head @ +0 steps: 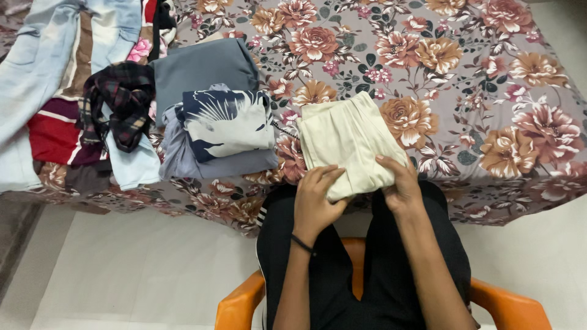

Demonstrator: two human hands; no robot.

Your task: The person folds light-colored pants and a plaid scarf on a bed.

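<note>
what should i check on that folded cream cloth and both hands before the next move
1. Folded cream cotton garment lies flat on the floral bedspread: ok.
2. Left hand rests on its near edge: ok.
3. Right hand grips the near right corner: ok.
4. Fold edges squared: not ok, the near end looks bunched under the hands.
5. Gap to the folded navy-and-white leaf-print cloth beside it: ok, apart.
6. Underside of the cream piece smooth: cannot tell.

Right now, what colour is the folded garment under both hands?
Plain cream, no pattern: the folded cream cloth garment on the floral bedspread. Head view shows it best.
</note>
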